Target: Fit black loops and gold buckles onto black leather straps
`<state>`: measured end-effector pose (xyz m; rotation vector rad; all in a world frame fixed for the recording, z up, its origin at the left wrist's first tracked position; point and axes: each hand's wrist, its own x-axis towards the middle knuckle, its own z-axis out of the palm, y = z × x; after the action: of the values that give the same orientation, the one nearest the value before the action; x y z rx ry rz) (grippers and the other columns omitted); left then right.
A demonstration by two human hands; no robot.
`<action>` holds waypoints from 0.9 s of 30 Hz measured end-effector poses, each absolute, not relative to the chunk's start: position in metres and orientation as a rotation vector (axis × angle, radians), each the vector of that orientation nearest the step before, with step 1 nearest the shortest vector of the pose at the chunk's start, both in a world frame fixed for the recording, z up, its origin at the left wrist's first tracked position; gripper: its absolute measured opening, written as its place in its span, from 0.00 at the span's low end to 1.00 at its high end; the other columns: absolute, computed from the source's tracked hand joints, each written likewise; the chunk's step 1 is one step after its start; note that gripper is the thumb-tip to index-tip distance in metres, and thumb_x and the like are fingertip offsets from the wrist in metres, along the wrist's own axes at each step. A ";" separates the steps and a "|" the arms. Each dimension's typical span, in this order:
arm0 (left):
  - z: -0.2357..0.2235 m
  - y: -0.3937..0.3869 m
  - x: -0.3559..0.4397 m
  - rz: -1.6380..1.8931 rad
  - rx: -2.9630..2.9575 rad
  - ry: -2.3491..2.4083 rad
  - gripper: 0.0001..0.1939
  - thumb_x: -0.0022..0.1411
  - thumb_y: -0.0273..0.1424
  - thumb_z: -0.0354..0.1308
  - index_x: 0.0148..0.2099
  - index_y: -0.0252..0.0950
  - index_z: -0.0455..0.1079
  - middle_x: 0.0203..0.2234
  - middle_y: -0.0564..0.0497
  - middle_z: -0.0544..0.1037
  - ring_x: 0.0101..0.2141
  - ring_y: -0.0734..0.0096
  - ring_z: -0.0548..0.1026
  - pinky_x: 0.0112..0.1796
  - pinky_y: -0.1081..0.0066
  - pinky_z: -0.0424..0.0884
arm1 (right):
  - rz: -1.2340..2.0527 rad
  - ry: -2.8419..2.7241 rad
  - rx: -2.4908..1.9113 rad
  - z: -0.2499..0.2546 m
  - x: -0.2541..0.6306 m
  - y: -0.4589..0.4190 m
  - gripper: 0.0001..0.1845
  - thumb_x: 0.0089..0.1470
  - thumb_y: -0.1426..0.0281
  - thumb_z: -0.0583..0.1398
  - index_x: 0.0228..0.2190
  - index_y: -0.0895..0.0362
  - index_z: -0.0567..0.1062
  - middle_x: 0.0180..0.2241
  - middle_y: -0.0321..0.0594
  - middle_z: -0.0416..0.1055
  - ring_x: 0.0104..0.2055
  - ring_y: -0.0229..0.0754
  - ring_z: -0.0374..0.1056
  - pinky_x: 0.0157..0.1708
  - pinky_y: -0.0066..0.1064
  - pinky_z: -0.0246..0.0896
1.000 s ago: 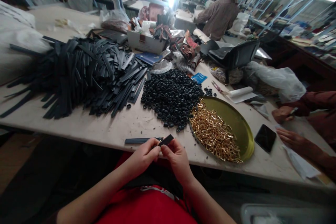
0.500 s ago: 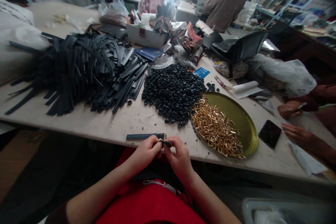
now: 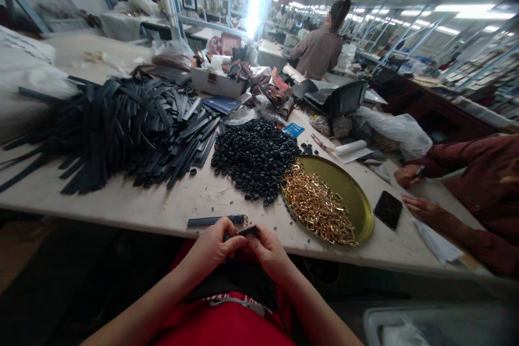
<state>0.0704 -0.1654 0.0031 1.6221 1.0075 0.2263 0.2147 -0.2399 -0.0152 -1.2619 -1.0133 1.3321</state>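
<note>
Both hands meet at the table's near edge, with a dark strap (image 3: pixel 248 231) between them. My left hand (image 3: pixel 214 242) is closed on the strap's left part, thumb pressed along it. My right hand (image 3: pixel 265 251) pinches its right end. Fingers hide much of the strap, and I cannot see whether a buckle is on it. Just beyond my left hand, another dark strap (image 3: pixel 203 221) with a gold buckle (image 3: pixel 244 219) lies flat on the table. Further off is a heap of small black loops (image 3: pixel 253 159). Gold buckles (image 3: pixel 316 203) fill the left part of a round tray (image 3: pixel 363 211).
A large pile of dark straps (image 3: pixel 121 130) covers the table's left side. At the right, a phone (image 3: pixel 388 210) lies near a co-worker's hands (image 3: pixel 421 211) and some paper. Scissors (image 3: pixel 320 143), a box of scraps (image 3: pixel 217 82) and plastic bags stand behind.
The view has tilted up, showing more of the room. My hands have shifted their hold on the strap; the gold glint between my fingers is now hidden.
</note>
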 end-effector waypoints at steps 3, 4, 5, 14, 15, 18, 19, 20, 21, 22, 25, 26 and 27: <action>0.007 -0.166 0.072 0.212 1.630 0.923 0.18 0.57 0.40 0.50 0.47 0.36 0.61 0.20 0.57 0.68 0.19 0.75 0.64 0.20 0.77 0.59 | 1.235 -1.209 -1.396 -0.016 0.238 -0.230 0.19 0.57 0.57 0.48 0.31 0.57 0.70 0.23 0.35 0.65 0.25 0.35 0.60 0.26 0.27 0.55; 0.008 -0.166 0.073 0.204 1.644 0.894 0.18 0.58 0.40 0.48 0.46 0.36 0.62 0.20 0.57 0.68 0.19 0.76 0.64 0.20 0.77 0.58 | 1.076 -1.287 -1.529 -0.018 0.247 -0.223 0.18 0.57 0.58 0.47 0.32 0.57 0.70 0.24 0.36 0.66 0.25 0.36 0.61 0.26 0.27 0.55; 0.009 -0.165 0.074 0.193 1.654 0.884 0.16 0.58 0.40 0.47 0.44 0.35 0.64 0.20 0.57 0.67 0.19 0.76 0.63 0.20 0.77 0.57 | 0.852 -1.381 -1.698 -0.022 0.255 -0.216 0.17 0.58 0.60 0.48 0.31 0.57 0.70 0.25 0.37 0.66 0.27 0.37 0.61 0.27 0.28 0.55; 0.001 -0.146 0.079 0.213 1.697 0.962 0.15 0.59 0.39 0.45 0.35 0.34 0.67 0.17 0.57 0.65 0.21 0.73 0.64 0.24 0.76 0.58 | -0.019 -1.879 -2.284 -0.059 0.269 -0.183 0.10 0.56 0.71 0.51 0.27 0.56 0.71 0.31 0.42 0.67 0.32 0.41 0.62 0.31 0.30 0.51; 0.001 -0.145 0.080 0.205 1.697 0.969 0.15 0.59 0.39 0.45 0.35 0.34 0.67 0.17 0.57 0.65 0.22 0.73 0.64 0.24 0.75 0.59 | -0.014 -1.887 -2.263 -0.060 0.269 -0.184 0.10 0.56 0.71 0.51 0.27 0.56 0.70 0.31 0.42 0.67 0.33 0.41 0.62 0.31 0.30 0.51; 0.000 -0.141 0.085 0.173 1.690 0.977 0.15 0.59 0.39 0.45 0.35 0.34 0.68 0.17 0.56 0.66 0.22 0.72 0.65 0.24 0.75 0.59 | 0.029 -1.855 -2.204 -0.062 0.272 -0.187 0.10 0.56 0.74 0.50 0.31 0.57 0.70 0.30 0.42 0.68 0.35 0.43 0.63 0.35 0.32 0.53; -0.001 -0.139 0.087 0.168 1.688 0.973 0.15 0.59 0.39 0.45 0.35 0.34 0.68 0.17 0.56 0.66 0.22 0.72 0.65 0.24 0.75 0.59 | 0.045 -1.822 -2.192 -0.063 0.273 -0.187 0.09 0.56 0.74 0.50 0.33 0.58 0.70 0.30 0.43 0.69 0.35 0.43 0.63 0.36 0.32 0.53; -0.003 -0.138 0.089 0.169 1.688 0.966 0.15 0.59 0.39 0.45 0.35 0.34 0.68 0.18 0.56 0.67 0.22 0.72 0.65 0.25 0.75 0.59 | 0.064 -1.793 -2.181 -0.063 0.273 -0.186 0.09 0.55 0.75 0.50 0.36 0.59 0.69 0.31 0.43 0.69 0.35 0.43 0.63 0.36 0.33 0.54; -0.004 -0.137 0.090 0.177 1.693 0.960 0.15 0.59 0.39 0.45 0.34 0.34 0.68 0.18 0.56 0.67 0.23 0.72 0.65 0.25 0.75 0.59 | 0.089 -1.775 -2.170 -0.062 0.274 -0.186 0.11 0.55 0.75 0.51 0.39 0.60 0.69 0.32 0.44 0.69 0.36 0.44 0.63 0.37 0.33 0.54; -0.006 -0.136 0.091 0.188 1.702 0.955 0.15 0.59 0.39 0.45 0.34 0.34 0.68 0.19 0.56 0.68 0.24 0.72 0.66 0.26 0.75 0.59 | 0.119 -1.772 -2.160 -0.062 0.274 -0.185 0.12 0.55 0.74 0.51 0.41 0.59 0.68 0.33 0.44 0.70 0.36 0.44 0.63 0.37 0.33 0.55; -0.011 -0.133 0.091 0.214 1.727 0.951 0.15 0.59 0.38 0.45 0.35 0.34 0.68 0.24 0.54 0.71 0.28 0.70 0.67 0.29 0.75 0.60 | 0.246 -1.788 -2.130 -0.058 0.274 -0.183 0.10 0.53 0.75 0.52 0.36 0.57 0.71 0.33 0.43 0.69 0.35 0.44 0.64 0.36 0.34 0.55; -0.011 -0.133 0.090 0.217 1.732 0.951 0.15 0.59 0.38 0.45 0.35 0.34 0.68 0.26 0.53 0.72 0.29 0.69 0.68 0.30 0.75 0.61 | 0.299 -1.752 -2.108 -0.057 0.273 -0.183 0.09 0.53 0.75 0.53 0.33 0.56 0.72 0.32 0.43 0.69 0.35 0.43 0.63 0.35 0.33 0.55; -0.011 -0.133 0.090 0.215 1.736 0.953 0.15 0.60 0.38 0.45 0.36 0.34 0.69 0.27 0.53 0.73 0.30 0.69 0.68 0.31 0.75 0.61 | 0.368 -1.678 -2.073 -0.055 0.273 -0.182 0.07 0.52 0.74 0.54 0.31 0.56 0.72 0.32 0.42 0.68 0.34 0.43 0.63 0.35 0.33 0.55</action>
<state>0.0899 -0.1327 -0.0112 1.7363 0.9534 0.2150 0.2728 -0.1823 -0.0546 -2.0728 -1.6779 0.3677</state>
